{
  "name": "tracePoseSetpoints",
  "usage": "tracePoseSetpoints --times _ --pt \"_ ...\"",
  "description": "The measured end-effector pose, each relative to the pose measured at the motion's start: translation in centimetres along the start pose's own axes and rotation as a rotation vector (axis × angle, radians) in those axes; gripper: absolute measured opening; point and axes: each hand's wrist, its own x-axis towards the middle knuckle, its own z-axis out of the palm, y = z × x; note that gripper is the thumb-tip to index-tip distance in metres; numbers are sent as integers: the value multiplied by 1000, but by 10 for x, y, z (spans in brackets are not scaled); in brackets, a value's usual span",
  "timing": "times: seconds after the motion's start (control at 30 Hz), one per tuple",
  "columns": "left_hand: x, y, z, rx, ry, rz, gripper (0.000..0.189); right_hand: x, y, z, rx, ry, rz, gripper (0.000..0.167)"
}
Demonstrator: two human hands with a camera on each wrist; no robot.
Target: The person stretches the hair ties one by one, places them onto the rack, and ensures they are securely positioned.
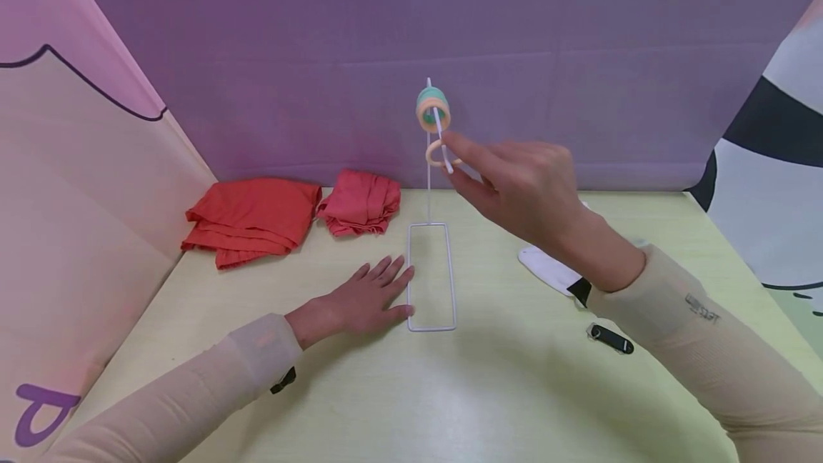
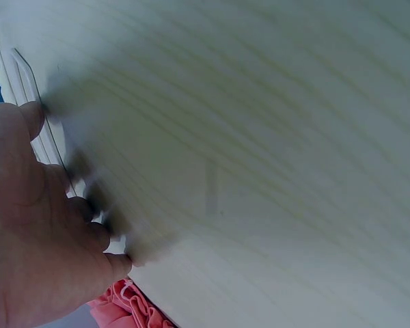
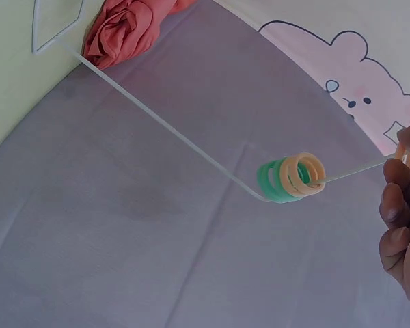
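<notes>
A white wire stand [image 1: 432, 329] has a flat rectangular base on the table, a thin upright at the back and an arm at its top that points toward me. Teal rings [image 3: 266, 181] and peach rings [image 3: 318, 167] hang together around the arm near its bend. At the arm's free end, my right hand [image 1: 530, 181] pinches another peach ring [image 1: 431, 156] between thumb and index finger; the arm's tip appears inside this ring. My left hand [image 1: 363, 302] lies palm down with fingers spread, its fingertips touching the base's left side.
Folded red cloth [image 1: 257, 216] and a smaller pinkish-red cloth [image 1: 361, 202] lie at the back left. Under the right forearm is a white-and-black flat item [image 1: 546, 270], partly hidden. A black fob with a metal ring [image 1: 611, 339] lies nearby. A purple curtain [image 1: 308, 91] hangs behind.
</notes>
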Motion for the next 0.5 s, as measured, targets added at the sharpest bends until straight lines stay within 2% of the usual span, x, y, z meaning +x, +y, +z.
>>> tracePoseSetpoints --times 0.37,0.5 --pt "0 0 -1 0 1 3 78 1 14 14 -52 -54 5 26" --pt "0 1 0 1 2 7 78 0 22 22 -81 -49 24 24"
